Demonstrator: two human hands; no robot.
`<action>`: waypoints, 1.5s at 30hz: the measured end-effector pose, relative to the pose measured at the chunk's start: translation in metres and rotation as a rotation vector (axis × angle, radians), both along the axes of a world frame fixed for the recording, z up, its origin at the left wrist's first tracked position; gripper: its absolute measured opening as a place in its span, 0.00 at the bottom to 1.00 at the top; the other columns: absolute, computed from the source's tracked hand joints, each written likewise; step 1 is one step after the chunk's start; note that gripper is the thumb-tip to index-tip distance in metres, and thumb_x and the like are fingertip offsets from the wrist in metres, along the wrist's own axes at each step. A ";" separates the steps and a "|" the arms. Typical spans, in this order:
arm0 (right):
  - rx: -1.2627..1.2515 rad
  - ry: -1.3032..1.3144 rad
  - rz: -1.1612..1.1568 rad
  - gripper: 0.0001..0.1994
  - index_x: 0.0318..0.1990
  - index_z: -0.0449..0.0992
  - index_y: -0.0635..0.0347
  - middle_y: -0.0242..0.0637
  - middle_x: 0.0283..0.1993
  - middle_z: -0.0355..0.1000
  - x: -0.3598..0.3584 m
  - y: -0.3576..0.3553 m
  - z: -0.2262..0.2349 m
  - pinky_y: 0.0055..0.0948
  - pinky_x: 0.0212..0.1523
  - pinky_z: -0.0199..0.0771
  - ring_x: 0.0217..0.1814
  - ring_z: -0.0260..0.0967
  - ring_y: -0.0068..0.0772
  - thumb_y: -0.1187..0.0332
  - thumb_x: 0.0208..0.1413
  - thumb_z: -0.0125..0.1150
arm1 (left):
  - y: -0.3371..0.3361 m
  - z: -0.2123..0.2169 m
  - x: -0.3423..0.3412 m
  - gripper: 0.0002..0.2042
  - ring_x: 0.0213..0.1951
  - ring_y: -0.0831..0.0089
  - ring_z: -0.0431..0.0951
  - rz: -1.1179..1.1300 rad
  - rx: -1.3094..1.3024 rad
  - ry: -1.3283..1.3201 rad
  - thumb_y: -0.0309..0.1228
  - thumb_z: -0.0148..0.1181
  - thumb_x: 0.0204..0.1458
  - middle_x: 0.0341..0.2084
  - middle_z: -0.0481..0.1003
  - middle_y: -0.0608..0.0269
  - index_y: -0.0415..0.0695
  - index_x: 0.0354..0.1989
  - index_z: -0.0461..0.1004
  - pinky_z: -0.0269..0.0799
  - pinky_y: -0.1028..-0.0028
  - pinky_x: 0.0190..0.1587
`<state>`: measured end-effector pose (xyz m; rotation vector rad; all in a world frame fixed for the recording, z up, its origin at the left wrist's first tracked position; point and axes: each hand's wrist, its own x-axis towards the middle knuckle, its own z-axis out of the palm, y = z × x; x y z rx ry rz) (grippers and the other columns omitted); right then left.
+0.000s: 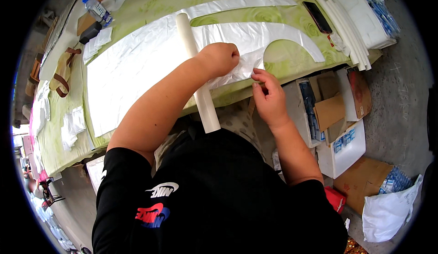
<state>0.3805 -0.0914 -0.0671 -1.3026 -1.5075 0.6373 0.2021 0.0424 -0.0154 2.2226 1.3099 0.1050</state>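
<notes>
A thin white plastic sheet (132, 67), cut like an apron with two long curved straps, lies flat on the table. Across it rests a white tube (207, 110), its near end jutting over the table edge toward my body. My left hand (219, 59) is closed in a fist just right of the tube, gripping the plastic, which bunches up below it. By the sheet's near edge is my right hand (270, 98), thumb and forefinger bent and a little apart. Whether its fingertips touch the crumpled film is hard to tell.
The table has a green patterned cover (223, 14). At the far right lie a phone (317, 17) and several white tubes (349, 35). A water bottle (97, 10) and a black box (90, 33) are far left. Cartons (331, 110) and a white bag (390, 213) sit lower right.
</notes>
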 end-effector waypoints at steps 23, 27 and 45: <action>-0.051 -0.258 0.069 0.13 0.51 0.78 0.57 0.41 0.66 0.73 -0.008 -0.004 0.013 0.33 0.47 0.79 0.51 0.78 0.43 0.70 0.59 0.63 | -0.004 0.011 0.002 0.13 0.38 0.58 0.83 0.029 -0.125 0.039 0.38 0.56 0.58 0.36 0.83 0.55 0.47 0.44 0.82 0.78 0.63 0.44; -0.109 -0.317 0.059 0.14 0.53 0.77 0.57 0.41 0.66 0.73 -0.002 0.003 0.007 0.36 0.57 0.77 0.61 0.74 0.45 0.65 0.61 0.61 | 0.002 0.008 -0.005 0.13 0.36 0.62 0.82 0.099 -0.110 -0.038 0.37 0.57 0.57 0.35 0.83 0.57 0.46 0.43 0.82 0.78 0.65 0.43; 0.543 -0.523 0.021 0.10 0.41 0.79 0.56 0.40 0.37 0.76 -0.001 0.041 0.062 0.44 0.47 0.74 0.42 0.72 0.48 0.74 0.50 0.66 | -0.003 0.011 -0.011 0.13 0.35 0.62 0.82 0.172 -0.117 -0.093 0.37 0.56 0.59 0.33 0.82 0.53 0.43 0.44 0.80 0.77 0.65 0.42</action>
